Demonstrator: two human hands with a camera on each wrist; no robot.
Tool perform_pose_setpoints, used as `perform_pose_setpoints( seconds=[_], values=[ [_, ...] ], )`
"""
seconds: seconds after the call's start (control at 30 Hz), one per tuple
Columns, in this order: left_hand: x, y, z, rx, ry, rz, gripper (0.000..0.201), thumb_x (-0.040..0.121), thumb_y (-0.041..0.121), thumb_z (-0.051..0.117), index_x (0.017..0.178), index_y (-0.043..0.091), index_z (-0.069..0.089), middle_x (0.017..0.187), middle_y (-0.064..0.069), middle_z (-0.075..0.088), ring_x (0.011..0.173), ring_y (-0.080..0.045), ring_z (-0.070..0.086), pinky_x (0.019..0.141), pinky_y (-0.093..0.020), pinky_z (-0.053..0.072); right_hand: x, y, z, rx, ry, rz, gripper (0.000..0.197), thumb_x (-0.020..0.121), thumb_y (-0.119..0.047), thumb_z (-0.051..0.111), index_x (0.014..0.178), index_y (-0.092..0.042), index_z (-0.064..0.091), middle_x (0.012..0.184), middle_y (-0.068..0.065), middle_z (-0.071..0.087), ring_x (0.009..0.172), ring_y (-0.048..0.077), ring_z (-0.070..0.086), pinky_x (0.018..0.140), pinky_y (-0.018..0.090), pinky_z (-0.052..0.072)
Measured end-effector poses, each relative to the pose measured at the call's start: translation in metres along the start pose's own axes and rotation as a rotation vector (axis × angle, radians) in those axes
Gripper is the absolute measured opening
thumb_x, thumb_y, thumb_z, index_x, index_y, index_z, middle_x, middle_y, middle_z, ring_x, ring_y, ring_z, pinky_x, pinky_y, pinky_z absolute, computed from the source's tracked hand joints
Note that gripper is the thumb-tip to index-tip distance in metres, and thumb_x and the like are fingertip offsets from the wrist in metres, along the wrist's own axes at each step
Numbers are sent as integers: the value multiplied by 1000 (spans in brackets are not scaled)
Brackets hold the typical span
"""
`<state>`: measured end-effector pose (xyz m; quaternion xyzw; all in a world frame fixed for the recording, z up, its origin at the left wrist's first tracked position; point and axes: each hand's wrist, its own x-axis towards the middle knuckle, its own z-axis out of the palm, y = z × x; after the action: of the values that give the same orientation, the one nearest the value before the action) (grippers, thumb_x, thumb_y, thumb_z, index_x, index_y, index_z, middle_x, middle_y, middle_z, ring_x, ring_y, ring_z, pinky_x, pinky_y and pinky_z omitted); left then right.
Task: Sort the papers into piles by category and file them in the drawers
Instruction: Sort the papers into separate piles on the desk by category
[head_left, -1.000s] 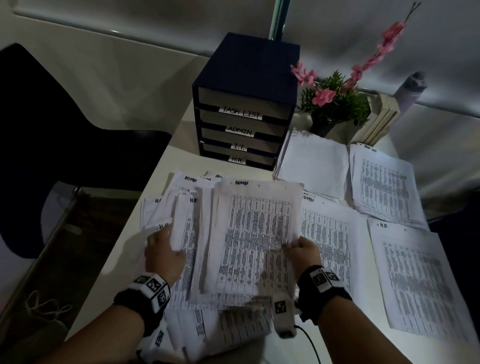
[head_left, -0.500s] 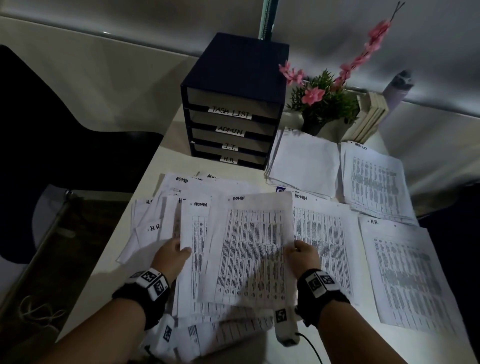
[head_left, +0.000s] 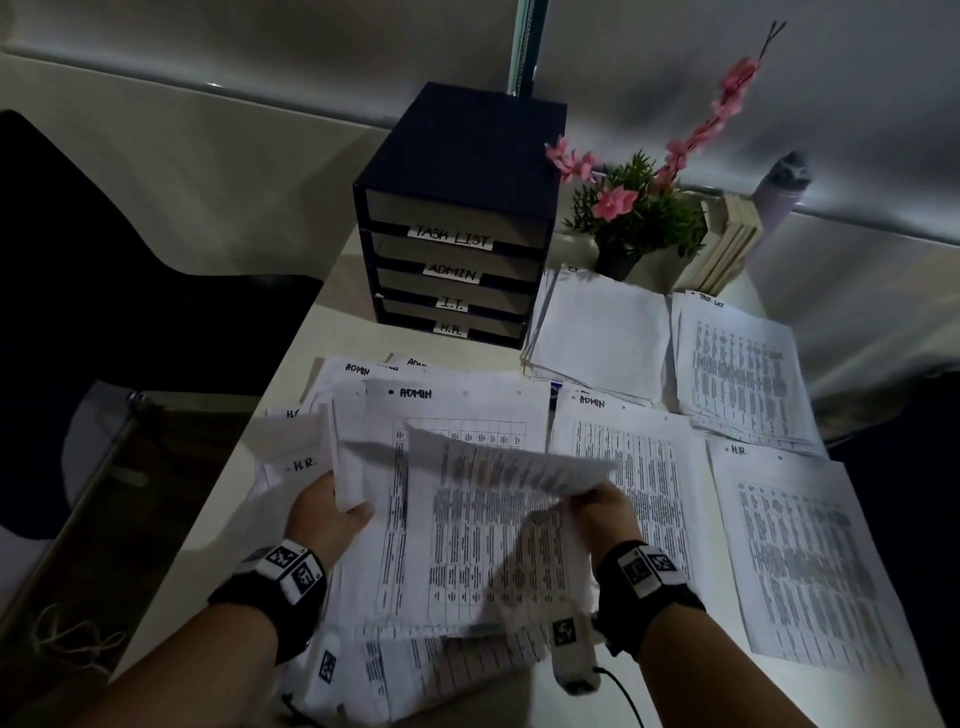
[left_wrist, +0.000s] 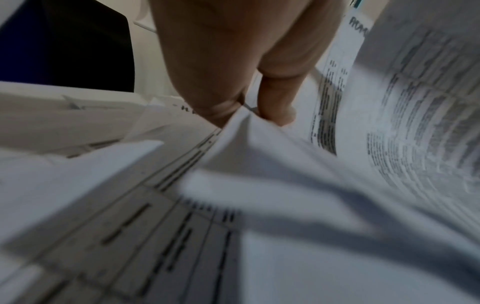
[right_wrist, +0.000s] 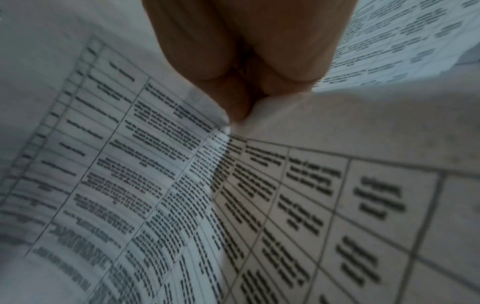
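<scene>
A loose heap of printed sheets (head_left: 457, 561) lies in front of me, its top page marked ADMIN. My right hand (head_left: 597, 501) pinches the right edge of one printed sheet (head_left: 509, 462) and holds it lifted and curled above the heap; the same pinch on this lifted sheet (right_wrist: 161, 144) shows in the right wrist view. My left hand (head_left: 332, 512) grips the edge of a few sheets (head_left: 345, 457) at the heap's left, also seen as gripped paper (left_wrist: 259, 139). A dark drawer unit (head_left: 457, 228) labelled TASK LIST, ADMIN, I.T., H.R. stands at the back, drawers closed.
Sorted piles lie to the right: an ADMIN pile (head_left: 623, 467), an H.R. pile (head_left: 800, 561), a TASK LIST pile (head_left: 743, 374) and a face-down pile (head_left: 597, 338). A potted plant (head_left: 634, 218) and books (head_left: 727, 249) stand behind them. The table's left edge (head_left: 249, 457) drops off.
My right hand has lifted the top sheet off the heap and curled it upward. My left hand now grips sheets at the heap's left edge.
</scene>
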<state>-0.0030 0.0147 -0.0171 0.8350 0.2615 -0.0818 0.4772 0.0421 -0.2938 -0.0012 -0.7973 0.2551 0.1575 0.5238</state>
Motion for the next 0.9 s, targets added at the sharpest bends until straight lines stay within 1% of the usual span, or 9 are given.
perform_pose_setpoints(
  seconds=[0.17, 0.23, 0.3, 0.4, 0.53, 0.67, 0.73, 0.83, 0.9],
  values=[
    [-8, 26, 4, -70, 17, 53, 23, 78, 1, 69, 91, 19, 60, 95, -2, 63, 92, -20, 58, 84, -30, 45, -13, -13, 5, 136, -91, -15, 9, 72, -25, 65, 73, -18, 60, 81, 14, 69, 78, 36, 68, 74, 60, 55],
    [-9, 34, 6, -107, 46, 78, 21, 81, 7, 69, 98, 19, 65, 98, -1, 66, 92, -19, 59, 84, -27, 45, -15, -17, 2, 102, -59, -36, 24, 68, -33, 64, 67, -11, 55, 71, 15, 62, 67, 28, 62, 69, 60, 55],
    [-9, 39, 6, -155, 78, 101, 26, 87, 14, 65, 113, 11, 65, 105, 0, 65, 95, -17, 59, 86, -25, 43, -15, -20, -5, 87, -7, -33, 18, 78, -26, 62, 77, -8, 62, 72, 16, 66, 66, 26, 62, 72, 57, 56],
    [-6, 40, 6, -146, 107, 113, 30, 92, 14, 59, 121, 5, 61, 110, -1, 61, 99, -16, 54, 89, -25, 39, -10, -17, -17, 148, 14, 13, 12, 83, -24, 59, 74, -21, 67, 80, 18, 71, 78, 37, 69, 72, 59, 56],
    [-3, 41, 5, -217, 152, 82, 28, 85, 16, 69, 112, 9, 64, 111, -8, 67, 101, -25, 63, 95, -41, 49, -6, -14, -27, 256, -32, 53, 18, 84, -26, 60, 67, -26, 66, 85, 24, 69, 82, 43, 68, 74, 63, 54],
    [-9, 54, 13, -265, 131, 106, 18, 79, 19, 75, 94, 16, 66, 95, 2, 68, 85, -18, 65, 84, -32, 52, -18, -28, -22, 406, -184, 5, 9, 87, -13, 64, 89, -11, 55, 76, 18, 63, 66, 34, 65, 66, 51, 56],
    [-12, 61, 15, -311, 140, 100, 9, 82, 22, 72, 86, 20, 64, 90, 6, 67, 83, -15, 65, 82, -30, 52, -18, -30, -20, 425, -188, -5, 10, 87, -6, 63, 93, -10, 56, 77, 15, 63, 70, 33, 64, 71, 54, 57],
    [-8, 66, 13, -262, 176, 114, 9, 92, 23, 59, 95, 16, 62, 98, -1, 65, 93, -21, 61, 90, -36, 49, -12, -27, -27, 515, -114, -6, 13, 86, 1, 61, 91, -11, 61, 73, 14, 61, 68, 33, 62, 75, 63, 53],
    [-4, 66, 8, -238, 191, 113, 17, 94, 21, 55, 104, 10, 62, 102, -6, 64, 95, -22, 59, 92, -35, 47, -9, -24, -35, 575, -102, 1, 15, 87, 4, 57, 92, -9, 61, 69, 14, 58, 59, 30, 59, 70, 57, 54]
  ],
)
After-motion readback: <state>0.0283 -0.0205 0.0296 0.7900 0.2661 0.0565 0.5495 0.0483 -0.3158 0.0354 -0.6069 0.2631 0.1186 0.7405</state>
